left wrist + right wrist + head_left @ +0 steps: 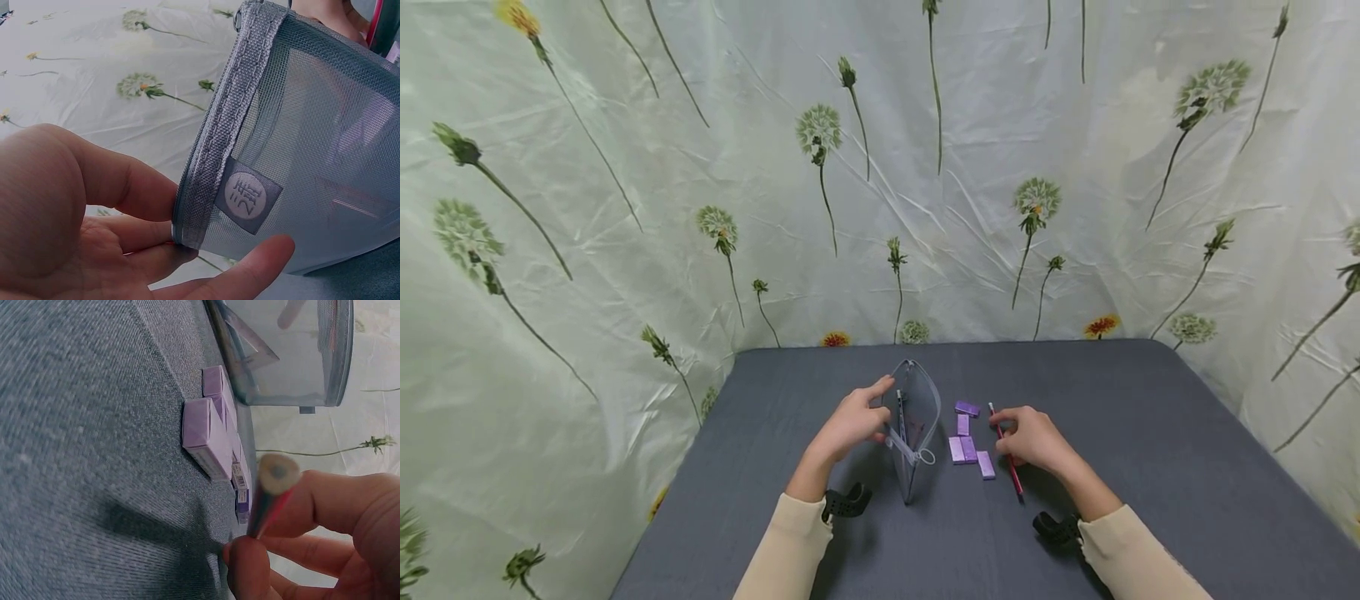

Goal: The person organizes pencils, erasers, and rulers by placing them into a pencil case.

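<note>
A grey mesh zip pouch (931, 408) stands on its edge on the table, its zipped mouth spread apart. My left hand (850, 423) holds it by the zip edge, and in the left wrist view the fingers meet the zip tape beside a small cloth label (249, 195). A dark pencil-like stick (902, 412) shows inside the pouch. To the right, my right hand (1036, 437) pinches a red and dark pencil (1017, 486) between thumb and fingers. In the right wrist view the pencil's blunt wooden end (279, 474) points at the camera.
Several small purple boxes (986, 465) lie between the pouch and the right hand. The grey cloth-covered table (760, 392) ends at a hanging sheet with a dandelion print (865, 275). Black camera mounts (847, 502) sit at both wrists.
</note>
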### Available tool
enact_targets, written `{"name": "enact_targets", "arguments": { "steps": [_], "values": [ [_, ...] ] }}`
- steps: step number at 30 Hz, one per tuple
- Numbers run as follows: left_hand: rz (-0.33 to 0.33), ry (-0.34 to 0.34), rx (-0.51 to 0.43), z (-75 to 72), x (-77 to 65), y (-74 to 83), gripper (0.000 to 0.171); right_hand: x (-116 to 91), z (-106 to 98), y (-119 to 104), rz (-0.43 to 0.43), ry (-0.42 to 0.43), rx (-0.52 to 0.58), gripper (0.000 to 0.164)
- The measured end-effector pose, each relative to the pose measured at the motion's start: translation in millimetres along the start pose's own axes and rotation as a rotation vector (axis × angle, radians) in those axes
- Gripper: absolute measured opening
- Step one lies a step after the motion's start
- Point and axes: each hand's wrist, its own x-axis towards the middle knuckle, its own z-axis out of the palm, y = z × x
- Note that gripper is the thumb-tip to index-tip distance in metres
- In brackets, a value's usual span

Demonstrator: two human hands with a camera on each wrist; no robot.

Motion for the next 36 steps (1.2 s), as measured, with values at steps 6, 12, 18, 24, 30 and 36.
{"name": "enact_targets", "arguments": {
  "steps": [6,12,18,24,30,36],
  "values": [
    [-0.011,-0.009,-0.011,1.5,-0.6,-2.4,0.064,-1.5,1.2,1.3,0.005,-0.006,0.02,0.043],
    [-0.013,-0.011,-0.008,2.3,-1.1,-1.4,0.064,-0.7,0.9,2.3,0.011,-0.006,0.026,0.041],
    [-0.017,-0.016,-0.006,3.1,-1.0,-0.1,0.065,-1.1,-0.7,2.2,0.008,-0.005,0.037,0.038],
    [-0.005,-0.012,-0.006,3.0,-0.6,0.8,0.066,0.5,-3.5,1.3,0.003,-0.01,0.067,0.041],
    [-0.01,-0.015,-0.009,1.8,-0.1,-0.7,0.066,0.3,-5.1,-3.8,-0.016,-0.016,0.068,0.044],
    [-0.012,-0.014,-0.012,0.4,2.5,-1.7,0.066,-3.0,-12.6,-18.6,-0.043,-0.004,0.076,0.045]
  ]
}}
